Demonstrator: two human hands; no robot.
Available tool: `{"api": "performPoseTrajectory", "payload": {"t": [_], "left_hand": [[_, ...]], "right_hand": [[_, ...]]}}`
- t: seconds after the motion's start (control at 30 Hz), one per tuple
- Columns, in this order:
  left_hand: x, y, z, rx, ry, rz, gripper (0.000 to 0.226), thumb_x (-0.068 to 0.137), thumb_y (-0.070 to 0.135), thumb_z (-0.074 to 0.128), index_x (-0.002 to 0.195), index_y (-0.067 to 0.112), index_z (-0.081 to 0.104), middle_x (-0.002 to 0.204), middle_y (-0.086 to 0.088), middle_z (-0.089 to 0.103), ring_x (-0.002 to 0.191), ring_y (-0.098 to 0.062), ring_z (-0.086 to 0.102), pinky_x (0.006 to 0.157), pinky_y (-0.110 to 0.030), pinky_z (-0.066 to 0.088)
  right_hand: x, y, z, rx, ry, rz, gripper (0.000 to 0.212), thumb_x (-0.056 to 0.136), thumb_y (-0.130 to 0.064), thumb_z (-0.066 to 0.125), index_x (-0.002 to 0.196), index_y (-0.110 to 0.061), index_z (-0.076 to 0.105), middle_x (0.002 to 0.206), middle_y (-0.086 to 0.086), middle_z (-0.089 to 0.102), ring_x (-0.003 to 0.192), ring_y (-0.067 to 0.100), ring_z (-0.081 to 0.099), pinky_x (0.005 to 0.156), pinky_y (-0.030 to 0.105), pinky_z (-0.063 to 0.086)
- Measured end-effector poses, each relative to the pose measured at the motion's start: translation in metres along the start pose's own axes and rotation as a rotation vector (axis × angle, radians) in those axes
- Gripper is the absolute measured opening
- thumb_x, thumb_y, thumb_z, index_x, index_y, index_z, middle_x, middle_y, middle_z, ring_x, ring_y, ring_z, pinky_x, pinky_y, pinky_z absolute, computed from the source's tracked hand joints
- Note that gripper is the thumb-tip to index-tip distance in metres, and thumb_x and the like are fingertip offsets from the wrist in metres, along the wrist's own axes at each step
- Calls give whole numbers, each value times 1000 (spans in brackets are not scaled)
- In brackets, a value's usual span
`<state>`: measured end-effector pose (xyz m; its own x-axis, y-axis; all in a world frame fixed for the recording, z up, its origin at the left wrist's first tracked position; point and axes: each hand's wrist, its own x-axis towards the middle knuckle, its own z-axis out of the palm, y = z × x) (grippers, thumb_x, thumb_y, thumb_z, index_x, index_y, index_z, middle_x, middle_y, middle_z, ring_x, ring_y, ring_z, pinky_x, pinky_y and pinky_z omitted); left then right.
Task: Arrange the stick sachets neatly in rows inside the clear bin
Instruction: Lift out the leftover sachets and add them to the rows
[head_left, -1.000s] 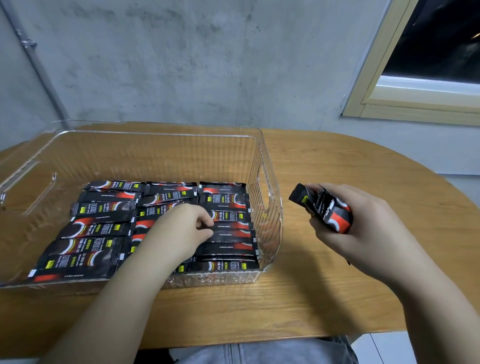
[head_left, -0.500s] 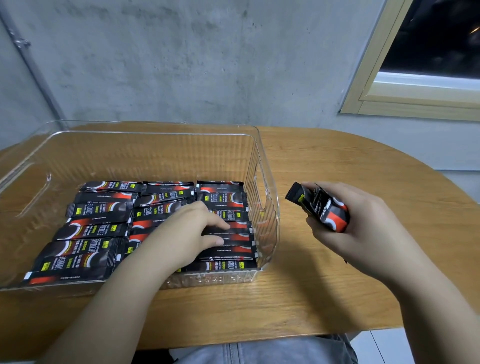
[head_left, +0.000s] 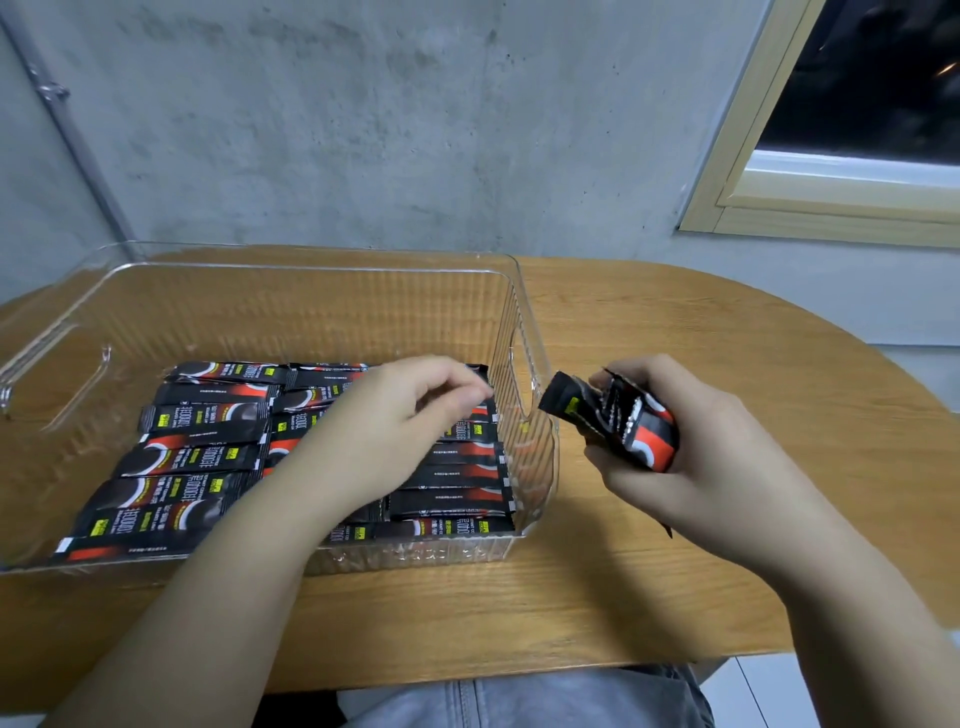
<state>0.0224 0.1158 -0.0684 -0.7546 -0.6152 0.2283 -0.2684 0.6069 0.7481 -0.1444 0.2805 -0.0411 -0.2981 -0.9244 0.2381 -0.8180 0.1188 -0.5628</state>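
Fingers of right hand grip sachet bundle; left hand fingers loosely curled above binned sachets.

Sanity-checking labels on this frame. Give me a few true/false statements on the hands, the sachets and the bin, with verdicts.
1. The right hand grips a bundle of black-and-red stick sachets outside the bin. True.
2. The clear ribbed plastic bin stands on a white metal table. False: it stands on the rounded wooden table.
3. The left hand is over the black-and-red sachets laid in rows in the bin. True.
4. The rows fill the bin to its far wall. False: the far part of the bin floor is bare.
5. The left hand holds a bundle too. False: its fingers are loosely curled; no bundle shows in it.
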Motion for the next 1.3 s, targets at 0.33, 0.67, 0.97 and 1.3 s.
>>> {"api": "performPoseTrajectory", "payload": {"t": [0.33, 0.67, 0.97, 1.3], "left_hand": [[1, 19, -8, -206, 0, -30, 13, 83, 19, 66, 74, 29, 67, 71, 14, 67, 67, -3, 60, 70, -26, 50], [-21, -40, -26, -143, -197, -461, 13, 88, 5, 60, 88, 16, 67, 63, 1, 69, 59, -11, 56, 59, -25, 49], [-18, -36, -4, 259, -401, -456, 8, 80, 27, 71, 72, 25, 70, 72, 7, 70, 61, -9, 60, 58, -24, 47], [-9, -14, -4, -42, -122, -198, 8, 79, 24, 73, 79, 30, 67, 69, 6, 62, 58, -4, 52, 65, -30, 48]], "right_hand": [[6, -26, 4, 42, -47, -23, 29, 67, -32, 63, 89, -35, 44, 77, -21, 60, 62, 4, 55, 51, 19, 41], [4, -3, 1, 34, 96, 74, 36, 73, -18, 70, 92, -38, 47, 77, -18, 61, 59, 12, 59, 51, 30, 48], [4, 5, 1, 18, 115, 77, 35, 73, -20, 71, 93, -37, 47, 78, -19, 62, 69, 8, 58, 56, 27, 45], [3, -5, 1, 155, 94, 9, 28, 70, -25, 73, 82, -37, 52, 79, -20, 63, 67, 5, 57, 55, 13, 42]]}}
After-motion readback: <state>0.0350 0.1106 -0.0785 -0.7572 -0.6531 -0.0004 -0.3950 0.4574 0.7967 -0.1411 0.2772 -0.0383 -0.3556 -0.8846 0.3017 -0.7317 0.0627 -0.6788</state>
